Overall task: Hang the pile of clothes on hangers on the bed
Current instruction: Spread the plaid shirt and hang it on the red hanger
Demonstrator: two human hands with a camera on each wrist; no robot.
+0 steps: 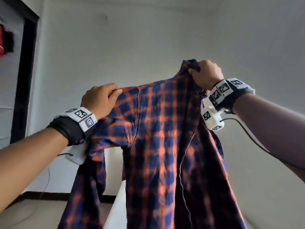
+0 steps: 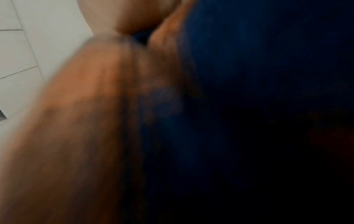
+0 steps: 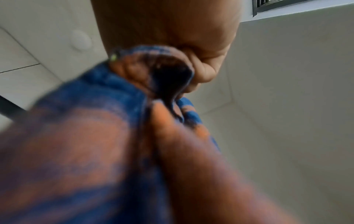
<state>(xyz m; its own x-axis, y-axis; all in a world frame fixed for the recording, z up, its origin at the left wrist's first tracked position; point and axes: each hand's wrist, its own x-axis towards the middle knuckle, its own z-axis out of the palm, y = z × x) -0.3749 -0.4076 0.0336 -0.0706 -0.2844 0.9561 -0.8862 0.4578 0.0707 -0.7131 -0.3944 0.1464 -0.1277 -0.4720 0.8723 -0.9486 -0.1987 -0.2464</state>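
A blue and orange plaid shirt point(image 1: 158, 138) hangs in the air in front of me, held up by both hands. My left hand point(image 1: 99, 100) pinches the shirt's shoulder seam at its left end. My right hand point(image 1: 204, 75) grips the bunched collar higher up. The shirt's body and one sleeve drop down past the bottom of the head view. In the right wrist view the collar fabric point(image 3: 164, 71) is bunched in my fist point(image 3: 203, 50). The left wrist view is blurred, with dark blue cloth point(image 2: 249, 75) against my palm. No hanger shows.
A plain grey wall point(image 1: 148, 38) fills the background. A dark door frame point(image 1: 26, 80) stands at the left, with red and black clothing point(image 1: 5, 40) beyond it. A white edge point(image 1: 115, 204) shows low behind the shirt. A cable point(image 1: 247, 133) trails from my right wrist.
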